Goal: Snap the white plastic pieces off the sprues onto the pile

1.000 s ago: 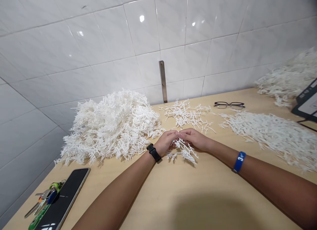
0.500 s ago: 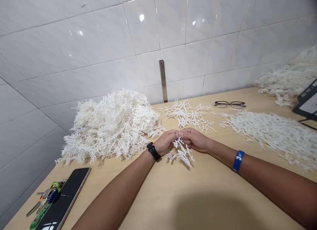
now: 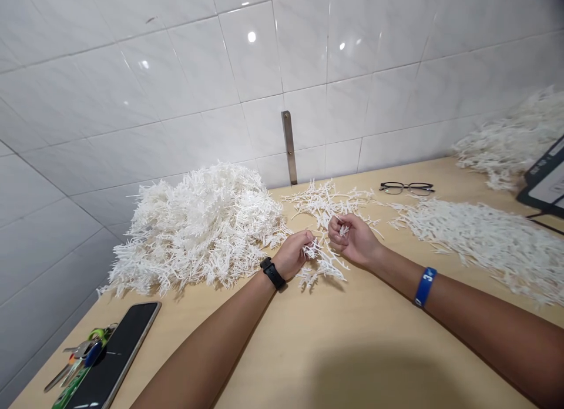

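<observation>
My left hand, with a black band at the wrist, is closed on a white branched plastic sprig whose forked twigs hang out to the right over the table. Slightly higher and to the right, my right hand is curled with small white plastic pieces showing between its fingers. A gap separates the two hands. Behind them lies a loose scatter of white branched pieces. A large heap of white bristly plastic pieces rises left of my left hand.
On the right spreads a flat pile of small white pieces. Glasses lie behind it. Another white pile and a dark-framed device are at the far right. A phone and keys lie front left. A tiled wall bounds the table.
My right hand has pulled away from my left, up and to the right, with small white pieces in its fingers. My left hand stays nearly in place, still holding the sprig.
</observation>
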Action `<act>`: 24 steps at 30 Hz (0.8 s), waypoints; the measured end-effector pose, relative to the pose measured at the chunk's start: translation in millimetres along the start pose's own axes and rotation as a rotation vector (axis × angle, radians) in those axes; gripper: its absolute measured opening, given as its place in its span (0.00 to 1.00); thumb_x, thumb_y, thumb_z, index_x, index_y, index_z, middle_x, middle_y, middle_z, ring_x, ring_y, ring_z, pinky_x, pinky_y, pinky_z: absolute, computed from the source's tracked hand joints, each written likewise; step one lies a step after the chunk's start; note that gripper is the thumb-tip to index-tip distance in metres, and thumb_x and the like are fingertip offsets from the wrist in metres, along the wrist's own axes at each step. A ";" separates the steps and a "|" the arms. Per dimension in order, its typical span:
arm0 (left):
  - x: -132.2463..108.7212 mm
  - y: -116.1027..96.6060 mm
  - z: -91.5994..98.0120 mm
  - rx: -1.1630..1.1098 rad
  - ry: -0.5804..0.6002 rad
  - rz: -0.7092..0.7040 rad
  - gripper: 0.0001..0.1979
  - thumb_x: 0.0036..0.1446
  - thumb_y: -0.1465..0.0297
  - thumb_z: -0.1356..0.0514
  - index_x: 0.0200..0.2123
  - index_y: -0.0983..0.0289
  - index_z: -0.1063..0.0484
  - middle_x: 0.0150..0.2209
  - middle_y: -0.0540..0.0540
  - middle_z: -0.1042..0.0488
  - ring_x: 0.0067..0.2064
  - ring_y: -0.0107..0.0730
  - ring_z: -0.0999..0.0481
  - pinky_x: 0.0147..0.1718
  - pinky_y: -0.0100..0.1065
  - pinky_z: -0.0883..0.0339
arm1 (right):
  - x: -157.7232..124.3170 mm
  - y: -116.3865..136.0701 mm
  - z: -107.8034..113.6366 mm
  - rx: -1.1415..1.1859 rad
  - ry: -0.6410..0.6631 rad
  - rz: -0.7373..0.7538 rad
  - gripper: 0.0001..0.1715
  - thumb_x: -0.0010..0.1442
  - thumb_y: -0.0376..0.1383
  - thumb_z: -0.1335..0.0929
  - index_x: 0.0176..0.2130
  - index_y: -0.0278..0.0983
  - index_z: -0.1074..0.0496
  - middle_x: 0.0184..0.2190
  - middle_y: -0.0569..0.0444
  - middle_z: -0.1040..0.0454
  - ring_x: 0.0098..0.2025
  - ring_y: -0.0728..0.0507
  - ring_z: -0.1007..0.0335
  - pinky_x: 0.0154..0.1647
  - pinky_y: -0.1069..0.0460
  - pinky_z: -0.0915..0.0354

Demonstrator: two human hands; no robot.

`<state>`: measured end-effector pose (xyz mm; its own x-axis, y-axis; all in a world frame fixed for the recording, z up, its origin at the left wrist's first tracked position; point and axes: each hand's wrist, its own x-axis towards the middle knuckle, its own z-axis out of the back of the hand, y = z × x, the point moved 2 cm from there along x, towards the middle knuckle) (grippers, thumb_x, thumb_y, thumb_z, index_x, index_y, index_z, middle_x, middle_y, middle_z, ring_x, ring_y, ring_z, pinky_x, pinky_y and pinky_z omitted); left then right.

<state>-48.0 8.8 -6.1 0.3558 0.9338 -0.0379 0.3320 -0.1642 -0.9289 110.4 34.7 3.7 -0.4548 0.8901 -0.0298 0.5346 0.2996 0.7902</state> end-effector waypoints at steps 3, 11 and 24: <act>-1.1 -1.5 -1.3 0.015 -0.013 0.010 0.13 0.47 0.65 0.38 0.22 0.64 0.39 0.22 0.47 0.43 0.24 0.22 0.42 0.24 0.27 0.46 | -0.4 0.6 -0.4 0.039 -0.065 -0.003 0.09 0.54 0.38 0.37 0.26 0.36 0.33 0.18 0.56 0.37 0.15 0.53 0.58 0.15 0.55 0.58; -0.5 -1.0 -0.7 -0.020 -0.019 -0.008 0.12 0.47 0.66 0.38 0.22 0.64 0.40 0.22 0.46 0.43 0.24 0.22 0.41 0.23 0.27 0.45 | 5.3 -0.4 6.6 0.007 -0.094 0.025 0.17 0.57 0.41 0.35 0.22 0.38 0.42 0.16 0.60 0.46 0.17 0.52 0.56 0.15 0.56 0.54; -7.1 -16.3 7.0 -0.379 -0.130 -0.060 0.19 0.44 0.66 0.41 0.22 0.61 0.53 0.17 0.43 0.51 0.17 0.20 0.48 0.19 0.28 0.53 | 7.0 0.1 16.2 -1.316 -0.276 0.438 0.20 0.63 0.44 0.39 0.24 0.38 0.34 0.21 0.55 0.32 0.26 0.45 0.38 0.28 0.52 0.46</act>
<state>-62.1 7.1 6.7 0.2204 0.9737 -0.0568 0.6563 -0.1912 -0.7298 118.9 46.5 -6.3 -0.1937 0.9095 0.3678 -0.5214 -0.4130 0.7467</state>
